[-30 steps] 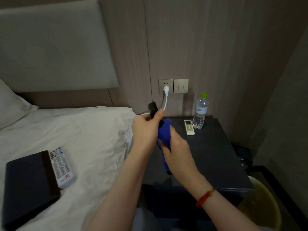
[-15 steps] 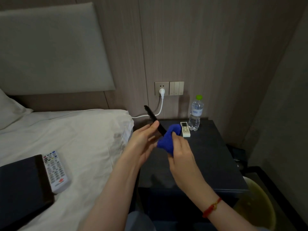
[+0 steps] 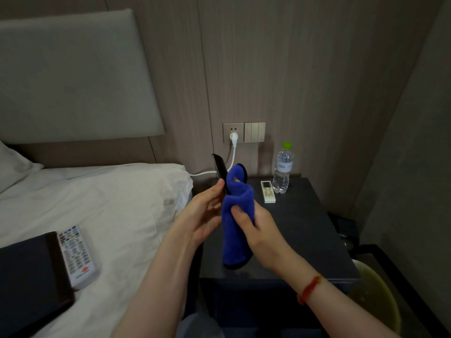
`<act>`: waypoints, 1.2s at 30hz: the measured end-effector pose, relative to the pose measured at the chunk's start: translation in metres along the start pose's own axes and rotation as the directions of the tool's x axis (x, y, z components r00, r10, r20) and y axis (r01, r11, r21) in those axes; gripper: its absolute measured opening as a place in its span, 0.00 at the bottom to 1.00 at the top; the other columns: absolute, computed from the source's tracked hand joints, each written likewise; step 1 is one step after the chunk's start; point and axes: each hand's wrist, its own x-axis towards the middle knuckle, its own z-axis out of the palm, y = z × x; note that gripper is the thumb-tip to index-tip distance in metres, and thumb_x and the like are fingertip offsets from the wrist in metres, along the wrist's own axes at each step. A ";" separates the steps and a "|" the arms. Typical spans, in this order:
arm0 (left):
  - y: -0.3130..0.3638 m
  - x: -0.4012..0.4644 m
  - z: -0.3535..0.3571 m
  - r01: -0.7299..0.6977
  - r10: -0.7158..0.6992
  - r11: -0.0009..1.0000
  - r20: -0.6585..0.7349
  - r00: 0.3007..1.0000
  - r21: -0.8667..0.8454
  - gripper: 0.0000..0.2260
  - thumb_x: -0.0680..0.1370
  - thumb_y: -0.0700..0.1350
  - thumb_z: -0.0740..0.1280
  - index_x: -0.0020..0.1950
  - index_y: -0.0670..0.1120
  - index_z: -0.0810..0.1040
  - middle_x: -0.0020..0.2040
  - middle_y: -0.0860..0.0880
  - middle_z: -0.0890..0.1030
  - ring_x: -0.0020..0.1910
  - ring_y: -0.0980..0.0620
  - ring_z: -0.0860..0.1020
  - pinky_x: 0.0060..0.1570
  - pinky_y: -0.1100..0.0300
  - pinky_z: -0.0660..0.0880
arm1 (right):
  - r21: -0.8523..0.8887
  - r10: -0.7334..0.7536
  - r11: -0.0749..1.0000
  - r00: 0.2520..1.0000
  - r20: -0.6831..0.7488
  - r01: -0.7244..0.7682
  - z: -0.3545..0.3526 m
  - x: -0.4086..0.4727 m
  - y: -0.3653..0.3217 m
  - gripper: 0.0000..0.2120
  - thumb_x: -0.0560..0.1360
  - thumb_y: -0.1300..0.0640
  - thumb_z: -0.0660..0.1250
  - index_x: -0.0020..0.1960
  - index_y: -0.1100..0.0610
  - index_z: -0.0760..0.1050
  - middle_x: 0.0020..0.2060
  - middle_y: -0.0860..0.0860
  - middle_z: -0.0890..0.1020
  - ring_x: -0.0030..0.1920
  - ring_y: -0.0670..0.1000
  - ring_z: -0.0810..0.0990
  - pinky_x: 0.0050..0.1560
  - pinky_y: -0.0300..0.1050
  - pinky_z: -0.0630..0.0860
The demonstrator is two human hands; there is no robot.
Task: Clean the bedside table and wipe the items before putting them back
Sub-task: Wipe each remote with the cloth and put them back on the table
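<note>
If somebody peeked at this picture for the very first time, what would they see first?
Probably the bright blue cloth in the middle, gripped by the right hand and wrapped against a thin black object that the left hand holds up. Behind them, on the dark bedside table, stand a water bottle with a green cap and a small white remote.

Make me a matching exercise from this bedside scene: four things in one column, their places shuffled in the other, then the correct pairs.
Things:
1. blue cloth
2. water bottle
3. large grey remote
4. white plug

Places:
A. lying on the bed beside a dark flat case
B. in the wall socket
C. gripped in the right hand
D. standing at the back of the bedside table

Pairs: 1-C, 2-D, 3-A, 4-B
</note>
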 end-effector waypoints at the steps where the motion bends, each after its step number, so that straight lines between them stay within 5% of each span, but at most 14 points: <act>1: 0.001 0.000 0.001 -0.002 0.002 1.000 -0.004 1.000 -0.003 0.09 0.69 0.45 0.67 0.43 0.42 0.83 0.25 0.51 0.74 0.21 0.59 0.73 0.23 0.67 0.73 | -0.014 -0.008 1.000 1.000 0.001 0.008 0.001 0.003 -0.002 0.18 0.75 0.47 0.57 0.62 0.52 0.70 0.55 0.47 0.78 0.55 0.42 0.77 0.59 0.39 0.72; 3: 0.002 -0.001 0.001 -0.016 0.016 1.000 -0.016 1.000 0.005 0.08 0.69 0.44 0.66 0.38 0.43 0.85 0.22 0.51 0.73 0.19 0.59 0.71 0.21 0.68 0.72 | -0.031 -0.014 0.999 1.000 0.001 0.014 0.004 0.008 -0.005 0.26 0.74 0.45 0.56 0.69 0.56 0.65 0.63 0.54 0.74 0.62 0.50 0.74 0.66 0.49 0.69; 6: 0.002 -0.004 -0.004 -0.017 0.017 1.000 -0.082 0.996 0.003 0.06 0.64 0.43 0.69 0.32 0.44 0.84 0.22 0.52 0.73 0.20 0.59 0.72 0.22 0.68 0.73 | -0.058 -0.002 0.998 1.000 0.027 0.004 0.007 0.016 -0.010 0.28 0.74 0.44 0.56 0.69 0.58 0.64 0.64 0.58 0.73 0.59 0.50 0.73 0.67 0.57 0.67; 12: -0.004 0.000 -0.014 -0.011 0.006 1.000 -0.210 0.978 -0.023 0.05 0.63 0.41 0.68 0.37 0.42 0.77 0.23 0.50 0.73 0.20 0.58 0.71 0.23 0.67 0.71 | -0.109 0.049 0.993 0.996 0.072 -0.041 0.007 0.045 -0.020 0.20 0.79 0.49 0.56 0.70 0.53 0.63 0.57 0.54 0.77 0.57 0.51 0.76 0.64 0.49 0.70; 14: -0.007 0.000 -0.010 -0.025 0.019 0.999 -0.199 0.980 -0.030 0.03 0.70 0.39 0.64 0.38 0.41 0.77 0.22 0.49 0.75 0.19 0.57 0.74 0.22 0.67 0.74 | -0.056 0.112 0.992 0.993 0.047 -0.109 0.007 0.055 -0.021 0.10 0.79 0.49 0.56 0.55 0.52 0.71 0.42 0.50 0.78 0.42 0.49 0.78 0.51 0.46 0.75; 17: -0.010 0.003 -0.006 -0.089 0.084 0.996 -0.235 0.968 -0.010 0.09 0.77 0.38 0.61 0.39 0.40 0.78 0.26 0.46 0.82 0.24 0.53 0.81 0.23 0.63 0.77 | 0.004 0.224 0.975 0.974 -0.018 -0.224 0.009 0.059 -0.017 0.13 0.80 0.49 0.54 0.41 0.53 0.70 0.34 0.49 0.75 0.34 0.47 0.74 0.38 0.38 0.71; 20: -0.009 0.006 -0.005 -0.084 0.080 0.996 -0.333 0.940 0.001 0.10 0.77 0.39 0.62 0.36 0.41 0.74 0.20 0.49 0.77 0.18 0.57 0.76 0.18 0.69 0.71 | -0.082 0.268 0.960 0.963 -0.017 -0.268 0.013 0.044 -0.005 0.10 0.79 0.50 0.56 0.45 0.53 0.71 0.37 0.49 0.76 0.36 0.46 0.75 0.35 0.33 0.71; 22: -0.006 0.009 -0.010 -0.075 0.070 0.997 -0.380 0.922 0.003 0.09 0.77 0.41 0.64 0.37 0.42 0.73 0.17 0.50 0.74 0.15 0.58 0.73 0.16 0.70 0.68 | -0.265 0.221 0.941 0.975 0.015 -0.210 0.014 0.030 0.003 0.09 0.79 0.53 0.58 0.57 0.53 0.70 0.46 0.51 0.79 0.45 0.49 0.78 0.44 0.36 0.74; 24: -0.006 0.012 -0.013 -0.064 0.081 0.996 -0.400 0.913 0.056 0.06 0.76 0.43 0.67 0.41 0.41 0.76 0.23 0.48 0.80 0.21 0.56 0.78 0.21 0.67 0.74 | -0.532 0.204 0.835 0.977 0.063 -0.141 0.014 0.022 0.008 0.21 0.77 0.56 0.60 0.69 0.55 0.62 0.58 0.54 0.76 0.56 0.55 0.77 0.55 0.48 0.74; 26: -0.012 0.017 -0.012 -0.070 0.123 0.988 -0.415 0.901 0.141 0.06 0.75 0.44 0.68 0.45 0.41 0.78 0.33 0.46 0.84 0.31 0.52 0.82 0.28 0.62 0.78 | -0.751 0.193 0.650 0.981 0.012 -0.119 0.018 0.021 0.011 0.26 0.77 0.58 0.60 0.72 0.57 0.55 0.61 0.56 0.73 0.58 0.58 0.76 0.55 0.51 0.73; 28: -0.019 0.021 -0.009 -0.074 0.166 0.974 -0.458 0.874 0.212 0.05 0.74 0.44 0.69 0.44 0.43 0.78 0.40 0.44 0.82 0.37 0.49 0.81 0.27 0.61 0.78 | -0.883 0.107 0.452 0.991 -0.083 -0.123 0.018 0.022 0.013 0.20 0.77 0.57 0.59 0.67 0.60 0.60 0.57 0.55 0.76 0.54 0.57 0.79 0.48 0.49 0.74; 31: -0.021 0.023 -0.005 -0.013 0.139 0.965 -0.469 0.872 0.262 0.10 0.72 0.44 0.71 0.48 0.39 0.77 0.38 0.42 0.80 0.29 0.52 0.79 0.24 0.62 0.75 | -0.958 -0.020 0.261 0.991 -0.130 -0.120 0.016 0.023 0.008 0.16 0.72 0.49 0.67 0.54 0.58 0.71 0.44 0.52 0.82 0.41 0.52 0.83 0.34 0.42 0.71; 33: -0.018 0.027 -0.006 0.007 0.113 0.970 -0.479 0.871 0.243 0.13 0.71 0.44 0.73 0.49 0.38 0.77 0.39 0.42 0.80 0.27 0.53 0.79 0.24 0.63 0.74 | -0.923 0.021 0.372 0.995 -0.098 -0.099 0.012 0.023 0.013 0.15 0.74 0.48 0.62 0.55 0.57 0.68 0.46 0.53 0.81 0.44 0.54 0.82 0.36 0.43 0.66; 36: -0.016 0.036 -0.009 0.007 0.117 0.971 -0.507 0.854 0.237 0.12 0.69 0.43 0.73 0.48 0.39 0.77 0.39 0.45 0.80 0.27 0.54 0.79 0.22 0.64 0.74 | -0.823 0.068 0.558 0.994 -0.080 -0.105 0.003 0.024 0.024 0.15 0.77 0.51 0.59 0.59 0.57 0.66 0.52 0.54 0.79 0.50 0.56 0.80 0.44 0.47 0.72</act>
